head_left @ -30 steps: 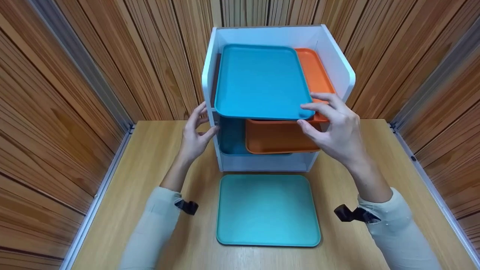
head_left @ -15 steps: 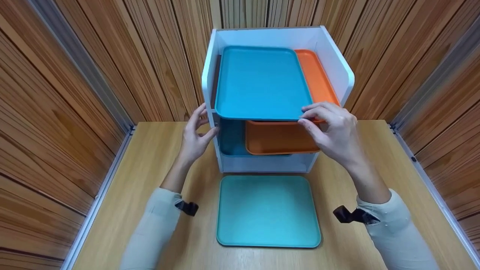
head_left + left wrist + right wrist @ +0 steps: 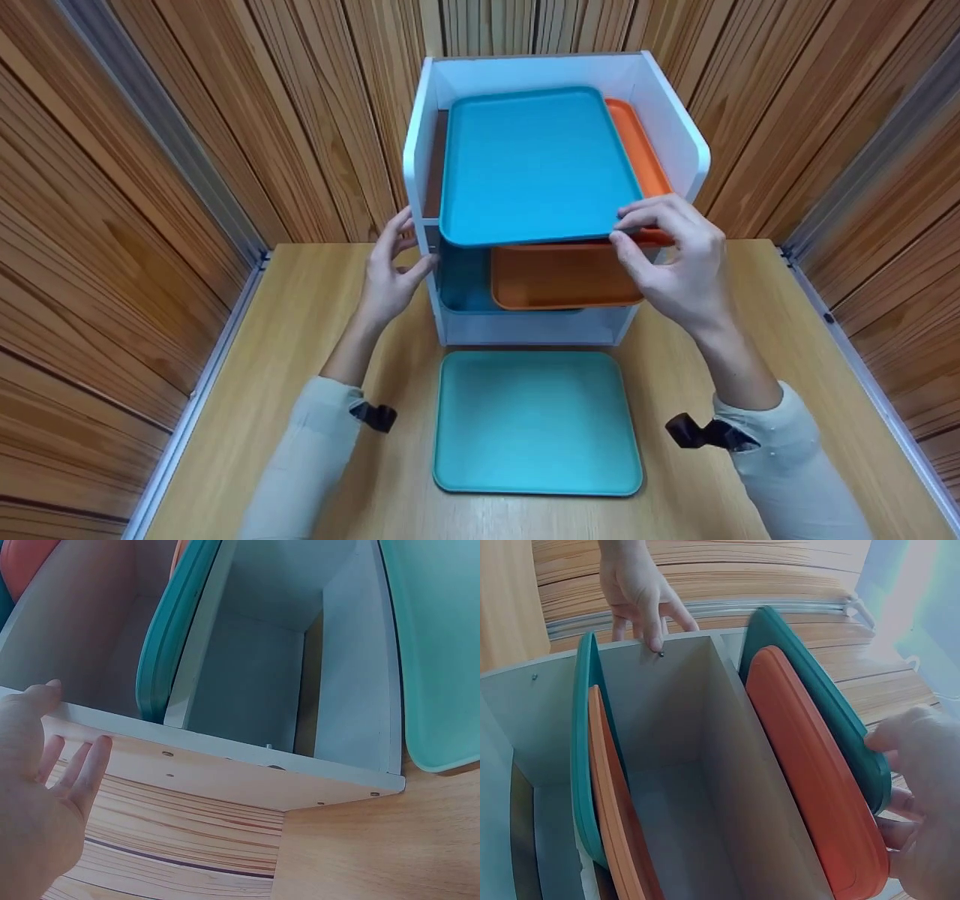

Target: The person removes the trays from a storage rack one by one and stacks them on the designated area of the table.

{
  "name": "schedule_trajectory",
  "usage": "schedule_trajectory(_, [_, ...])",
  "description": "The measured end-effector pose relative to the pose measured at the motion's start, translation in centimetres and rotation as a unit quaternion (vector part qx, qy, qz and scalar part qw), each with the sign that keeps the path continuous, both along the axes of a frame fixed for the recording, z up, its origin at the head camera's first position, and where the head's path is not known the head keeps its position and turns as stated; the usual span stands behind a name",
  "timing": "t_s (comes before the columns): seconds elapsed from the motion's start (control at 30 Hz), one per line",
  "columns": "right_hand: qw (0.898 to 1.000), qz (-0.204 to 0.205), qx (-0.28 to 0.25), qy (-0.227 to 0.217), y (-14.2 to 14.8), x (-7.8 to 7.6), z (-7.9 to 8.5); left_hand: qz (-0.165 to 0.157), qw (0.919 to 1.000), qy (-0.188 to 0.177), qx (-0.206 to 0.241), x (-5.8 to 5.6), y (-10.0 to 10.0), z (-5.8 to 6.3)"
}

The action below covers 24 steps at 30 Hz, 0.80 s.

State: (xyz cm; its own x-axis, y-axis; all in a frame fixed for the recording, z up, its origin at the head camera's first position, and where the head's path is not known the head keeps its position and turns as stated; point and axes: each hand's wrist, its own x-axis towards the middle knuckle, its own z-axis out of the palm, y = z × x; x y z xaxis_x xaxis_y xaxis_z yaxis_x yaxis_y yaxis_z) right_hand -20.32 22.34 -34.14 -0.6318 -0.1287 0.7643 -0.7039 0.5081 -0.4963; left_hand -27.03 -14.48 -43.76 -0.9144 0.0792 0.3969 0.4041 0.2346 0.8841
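Note:
A white shelf unit (image 3: 686,142) with open tiers stands on the table in the head view. On its top, a blue tray (image 3: 536,165) overlaps an orange tray (image 3: 637,142). My right hand (image 3: 679,262) pinches the blue tray's front right corner; in the right wrist view the thumb is on that tray's rim. The blue tray sits slightly askew, its front edge past the shelf. With thumb and fingers on either side, my left hand (image 3: 394,266) holds the unit's left side panel (image 3: 225,750). The middle tier bears another orange tray (image 3: 566,277) over a darker blue tray (image 3: 465,277).
A mint-green tray (image 3: 536,424) lies flat on the wooden table (image 3: 300,300) in front of the unit. The bottom tier (image 3: 532,328) shows only its white inside. Wood-patterned walls (image 3: 322,112) close in the back and both sides.
The right hand closes on the blue tray's corner and shifts the tray rightward, turning it slightly, so less of the top orange tray shows. The left hand stays put.

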Motion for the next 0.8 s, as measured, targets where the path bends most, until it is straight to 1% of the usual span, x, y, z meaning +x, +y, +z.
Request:
schedule_trajectory(0.07, [1.0,0.002,-0.014,0.005,-0.1,0.1,0.1,0.001,1.0,-0.003,-0.001,0.0,0.0,0.0])
schedule_trajectory(0.13, [1.0,-0.006,-0.013,0.006,-0.2,0.2,0.2,0.003,1.0,-0.004,-0.002,0.1,0.0,0.0])
schedule_trajectory(0.27, [0.999,-0.043,0.021,-0.01,0.1,0.4,0.1,-0.002,1.0,-0.006,0.004,0.0,0.0,-0.1])
schedule_trajectory(0.37, [0.998,-0.06,0.025,-0.011,0.3,0.5,-0.1,-0.004,0.9999,-0.009,0.008,-0.1,0.0,-0.1])
schedule_trajectory(0.63, [0.996,-0.074,-0.036,0.028,0.0,0.9,-0.1,0.003,0.9998,-0.016,0.006,0.0,-0.1,0.1])
schedule_trajectory(0.7, [0.995,-0.082,-0.052,0.033,0.0,1.0,-0.1,0.003,0.9998,-0.016,0.006,0.0,-0.1,0.1])
schedule_trajectory(0.8, [0.993,-0.094,-0.072,0.028,0.1,1.3,-0.2,0.003,0.9999,-0.015,0.004,0.0,0.0,0.2])
